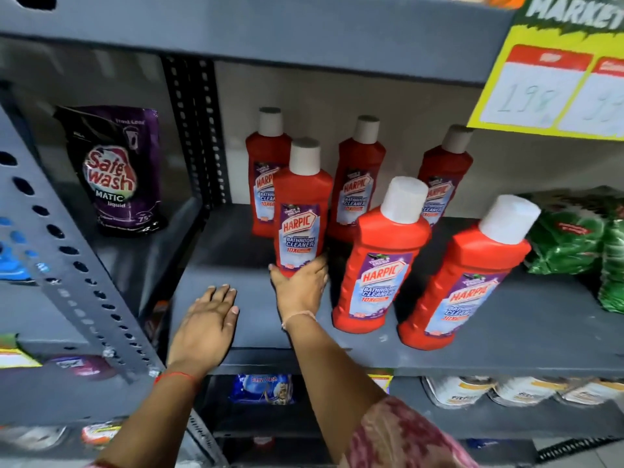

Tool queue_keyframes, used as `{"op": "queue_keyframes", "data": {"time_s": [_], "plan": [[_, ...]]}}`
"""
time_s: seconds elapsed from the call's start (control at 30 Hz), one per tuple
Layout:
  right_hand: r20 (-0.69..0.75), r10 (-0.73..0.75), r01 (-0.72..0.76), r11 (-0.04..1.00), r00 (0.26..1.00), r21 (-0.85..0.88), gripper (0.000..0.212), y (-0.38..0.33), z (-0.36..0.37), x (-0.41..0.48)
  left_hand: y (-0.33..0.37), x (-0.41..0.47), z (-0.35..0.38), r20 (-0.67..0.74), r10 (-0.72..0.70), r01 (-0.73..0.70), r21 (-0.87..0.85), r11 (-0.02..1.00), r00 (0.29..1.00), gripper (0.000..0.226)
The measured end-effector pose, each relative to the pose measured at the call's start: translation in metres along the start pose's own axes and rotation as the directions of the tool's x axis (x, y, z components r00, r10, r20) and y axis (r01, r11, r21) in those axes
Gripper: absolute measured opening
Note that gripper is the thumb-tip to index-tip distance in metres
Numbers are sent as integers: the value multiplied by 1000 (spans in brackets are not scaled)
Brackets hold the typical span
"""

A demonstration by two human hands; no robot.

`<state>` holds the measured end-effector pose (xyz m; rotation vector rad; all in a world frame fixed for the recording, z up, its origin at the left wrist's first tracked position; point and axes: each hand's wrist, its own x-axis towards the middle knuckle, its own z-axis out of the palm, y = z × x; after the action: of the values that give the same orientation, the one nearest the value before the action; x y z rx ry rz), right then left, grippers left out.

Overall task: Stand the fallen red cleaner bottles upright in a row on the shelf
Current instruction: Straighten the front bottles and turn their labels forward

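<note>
red cleaner bottles (301, 211): 6; purple pouch (116, 170): 1; hands (206, 327): 2

Grey metal shelving (472, 352) w/ perforated uprights (189, 130), pale back wall (320, 92), yellow price sign (553, 86)

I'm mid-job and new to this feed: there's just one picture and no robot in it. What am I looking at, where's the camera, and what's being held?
There is no machine here: a person works with bare hands, and the single picture comes from a wide-angle camera worn on the head, looking forward and down. The grey shelf carries six red cleaner bottles, all upright: three at the back, two in front on the right, for example this front bottle. The right hand grips the base of the sixth bottle, at the front row's left end. The left hand lies open and flat on the shelf, holding nothing. A purple detergent pouch stands in the left bay, green packets on the right.
</note>
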<state>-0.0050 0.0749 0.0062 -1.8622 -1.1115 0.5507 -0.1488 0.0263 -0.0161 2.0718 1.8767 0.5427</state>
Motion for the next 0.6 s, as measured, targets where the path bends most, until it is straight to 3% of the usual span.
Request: {"op": "queue_keyframes", "data": {"time_s": [0.6], "plan": [[28, -13, 13, 1000, 1000, 10, 98, 16, -31, -60, 1, -3, 0, 17, 37, -38, 36, 999, 999, 46]]}}
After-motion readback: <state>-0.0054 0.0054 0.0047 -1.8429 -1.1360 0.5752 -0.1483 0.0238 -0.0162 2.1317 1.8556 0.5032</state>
